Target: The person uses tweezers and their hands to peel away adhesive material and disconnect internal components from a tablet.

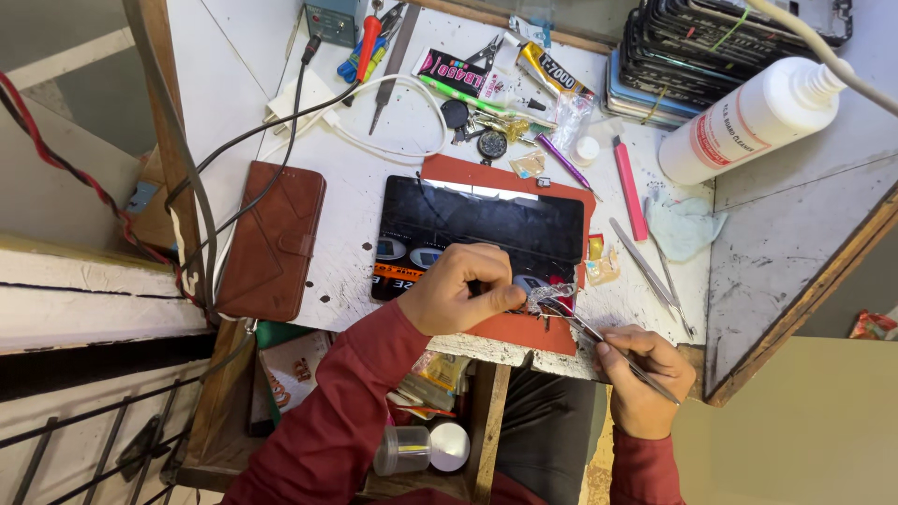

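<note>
- left hand rests on the near edge of the dark tablet, fingers closed in a pinch on a crumpled strip of clear film at the tablet's near right corner.
- right hand grips tweezers, tips at the film, just off that corner.
- tablet lies on a red mat, mid bench.
- advice: keep the pull low and even, tweezers flat, don't dig into the glass.
- spare tweezers right of the tablet.
</note>
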